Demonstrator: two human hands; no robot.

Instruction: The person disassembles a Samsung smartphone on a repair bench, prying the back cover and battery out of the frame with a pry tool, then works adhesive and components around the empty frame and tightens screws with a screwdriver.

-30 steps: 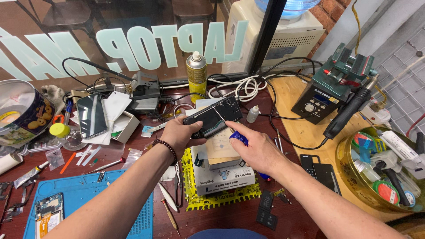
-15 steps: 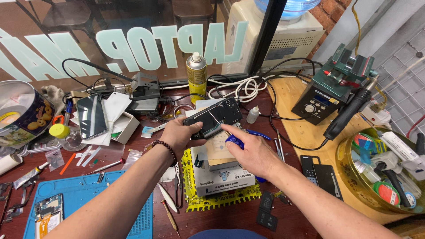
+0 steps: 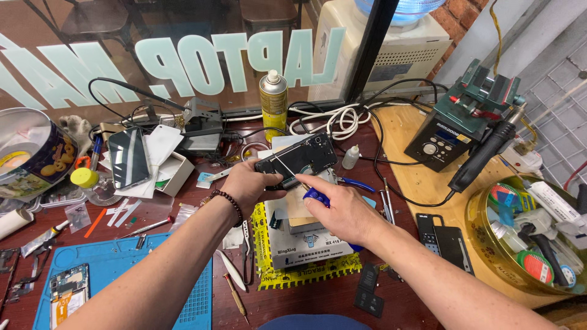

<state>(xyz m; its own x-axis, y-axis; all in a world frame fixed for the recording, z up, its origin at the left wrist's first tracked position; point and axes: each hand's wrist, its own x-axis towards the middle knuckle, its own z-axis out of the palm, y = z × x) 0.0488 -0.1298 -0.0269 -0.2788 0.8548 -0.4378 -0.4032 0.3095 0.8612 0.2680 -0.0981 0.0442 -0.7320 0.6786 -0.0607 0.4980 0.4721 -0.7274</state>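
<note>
My left hand (image 3: 247,186) grips a dark opened phone (image 3: 299,157) by its left end and holds it tilted above the bench. My right hand (image 3: 342,211) holds a blue-handled screwdriver (image 3: 315,194); its thin shaft points up and left, with the tip on the phone's exposed back. Under the hands a small grey box (image 3: 306,241) rests on a yellow spiked-edge mat (image 3: 287,275). A beaded bracelet circles my left wrist.
A yellow spray can (image 3: 273,98) stands at the back. A soldering station (image 3: 455,131) with its black handpiece sits at the right, beside a glass bowl (image 3: 474,214) of tape rolls. At the left lie a blue work mat (image 3: 116,269), a black phone (image 3: 128,157) and a biscuit tin (image 3: 27,150).
My right hand has moved slightly left, bringing the screwdriver tip onto the phone. My left hand has held the phone nearly still.
</note>
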